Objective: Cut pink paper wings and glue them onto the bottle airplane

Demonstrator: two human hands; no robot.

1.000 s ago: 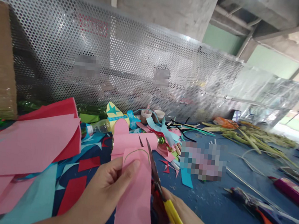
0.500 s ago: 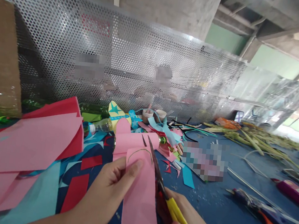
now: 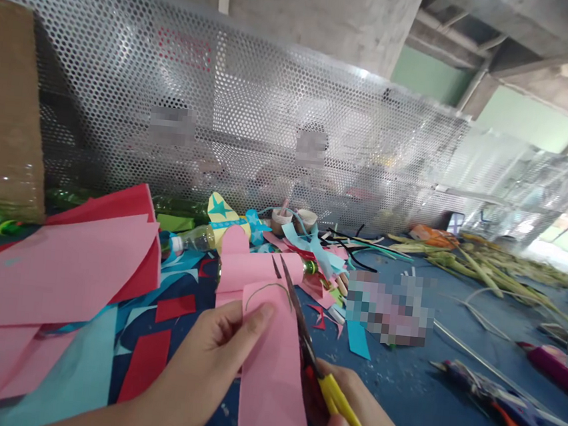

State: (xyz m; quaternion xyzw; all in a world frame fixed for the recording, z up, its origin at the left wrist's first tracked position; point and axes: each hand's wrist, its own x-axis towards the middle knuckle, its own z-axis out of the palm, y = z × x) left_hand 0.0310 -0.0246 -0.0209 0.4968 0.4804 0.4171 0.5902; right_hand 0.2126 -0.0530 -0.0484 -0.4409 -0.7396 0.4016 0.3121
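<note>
My left hand [image 3: 224,344] pinches a pink paper strip [image 3: 274,386] between thumb and fingers near its top end. A dark curved line arches across that end. In my right hand [image 3: 346,396] are scissors [image 3: 330,385] with yellow handles, my fingers wrapped round them. Their dark blades point up and away along the strip's right edge, slightly parted at the tips. Just beyond the strip lies a pink-wrapped bottle [image 3: 261,270] with a rounded pink paper tab [image 3: 236,240]. Behind it is a bottle with yellow and blue star-patterned paper [image 3: 220,212].
Pink sheets [image 3: 58,265] and red paper pieces [image 3: 145,364] lie at left. Coloured scraps and small cups [image 3: 306,220] sit ahead, before a perforated metal panel [image 3: 259,103]. A glue gun [image 3: 501,401], a purple object [image 3: 555,370] and dried plant strips [image 3: 490,263] lie at right.
The lower part of the pink strip has swung slightly to the right. My hands and the scissors keep nearly the same pose, and the view has shifted a little.
</note>
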